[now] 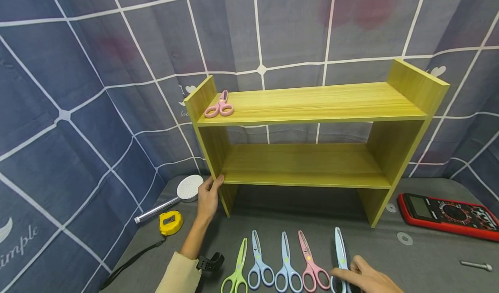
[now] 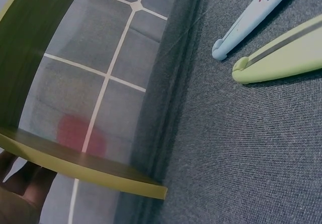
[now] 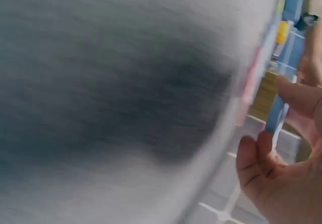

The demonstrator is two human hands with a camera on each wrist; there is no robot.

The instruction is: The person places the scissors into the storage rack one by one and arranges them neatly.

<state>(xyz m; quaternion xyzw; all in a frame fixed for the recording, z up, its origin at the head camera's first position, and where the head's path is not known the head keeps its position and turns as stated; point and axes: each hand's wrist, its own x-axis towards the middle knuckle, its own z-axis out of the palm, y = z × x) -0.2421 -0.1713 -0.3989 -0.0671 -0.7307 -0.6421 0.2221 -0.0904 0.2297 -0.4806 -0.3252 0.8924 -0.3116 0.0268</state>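
A yellow wooden shelf (image 1: 312, 104) with two boards stands on the grey table. Pink scissors (image 1: 220, 107) lie at the left end of its top board. My left hand (image 1: 208, 198) grips the shelf's left side panel low down, thumb on its front edge; in the left wrist view the fingers (image 2: 20, 183) show behind the panel's edge (image 2: 85, 171). Several scissors lie in a row in front: green (image 1: 238, 269), blue (image 1: 258, 262), blue (image 1: 286, 265), pink (image 1: 310, 265), light blue (image 1: 340, 252). My right hand (image 1: 364, 276) holds the light blue pair by its handle; its curled fingers (image 3: 254, 158) show in the blurred right wrist view.
A shower head (image 1: 189, 188) and a yellow tape measure (image 1: 170, 222) lie left of the shelf. At the right lie a red multimeter (image 1: 448, 215), two washers (image 1: 404, 238) and a bolt (image 1: 475, 265). A checked blue cloth hangs behind.
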